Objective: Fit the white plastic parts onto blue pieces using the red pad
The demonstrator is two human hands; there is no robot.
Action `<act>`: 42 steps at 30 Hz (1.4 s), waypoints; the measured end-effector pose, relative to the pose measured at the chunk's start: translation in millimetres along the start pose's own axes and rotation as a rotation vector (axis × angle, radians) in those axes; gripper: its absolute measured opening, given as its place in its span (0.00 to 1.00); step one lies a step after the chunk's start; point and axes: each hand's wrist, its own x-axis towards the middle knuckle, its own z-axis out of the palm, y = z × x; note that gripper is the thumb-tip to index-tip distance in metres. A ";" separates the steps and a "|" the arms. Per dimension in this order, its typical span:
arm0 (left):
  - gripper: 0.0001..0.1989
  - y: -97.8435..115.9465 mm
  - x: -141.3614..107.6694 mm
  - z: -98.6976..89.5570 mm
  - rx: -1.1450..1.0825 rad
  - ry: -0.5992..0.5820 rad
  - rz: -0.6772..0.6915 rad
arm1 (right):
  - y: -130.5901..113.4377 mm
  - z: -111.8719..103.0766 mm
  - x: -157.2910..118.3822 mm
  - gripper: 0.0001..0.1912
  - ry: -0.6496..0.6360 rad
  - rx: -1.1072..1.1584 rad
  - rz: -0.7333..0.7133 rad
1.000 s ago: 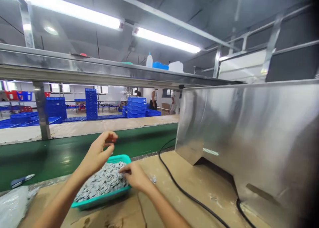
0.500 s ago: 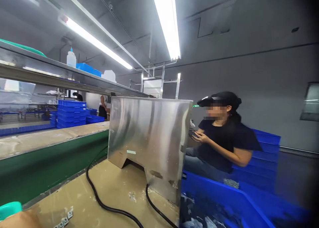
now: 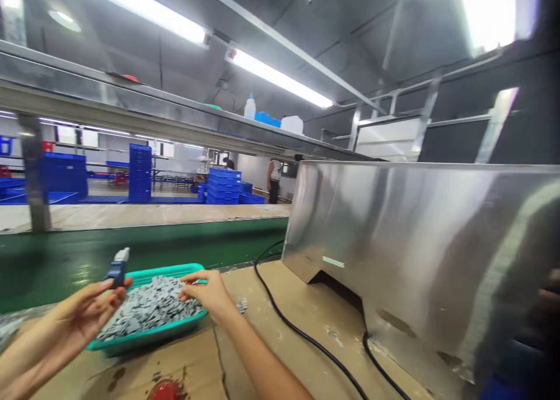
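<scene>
My left hand (image 3: 94, 309) is closed on a small dark blue plastic part (image 3: 117, 270) with a light grey tip pointing up, held in front of the green basket's left end. A heap of small grey plastic pieces (image 3: 153, 304) fills the turquoise-green basket (image 3: 144, 339). Over the right side of that heap is my right hand (image 3: 207, 292), its fingers curled together near the pieces. Whether anything is between those fingertips is too small to make out.
A large sheet-metal box (image 3: 394, 237) stands on the right of the cardboard-covered bench, with a black cable (image 3: 306, 344) running beside it. A red object (image 3: 166, 390) lies at the front edge. A metal shelf (image 3: 175, 108) crosses overhead. Stacked blue crates (image 3: 224, 185) and people stand farther back.
My view has swung left, away from the seated co-worker and the blue bin. Both hands and the full green basket now show; before, only a blurred hand and the basket's edge did.
</scene>
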 end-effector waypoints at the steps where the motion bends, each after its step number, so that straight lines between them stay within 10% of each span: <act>1: 0.10 -3.5 -10.2 3.3 -0.024 -0.010 -0.039 | -5.5 3.0 -2.3 0.14 -0.017 0.016 -0.018; 9: 0.09 -22.7 -32.2 13.1 0.111 -0.377 0.028 | -67.9 37.2 -45.0 0.07 -0.217 -0.230 -0.309; 16: 0.20 -28.0 -30.0 11.9 0.402 -0.332 0.280 | -80.9 56.8 -70.2 0.12 -0.141 -0.657 -0.599; 30: 0.23 -13.4 -36.0 12.7 0.276 -0.445 0.149 | -79.8 46.7 -65.9 0.09 -0.154 -0.748 -0.915; 42: 0.14 -6.1 -21.9 -6.6 0.347 -0.478 -0.075 | -47.4 8.2 -104.3 0.09 -0.262 -0.839 -0.293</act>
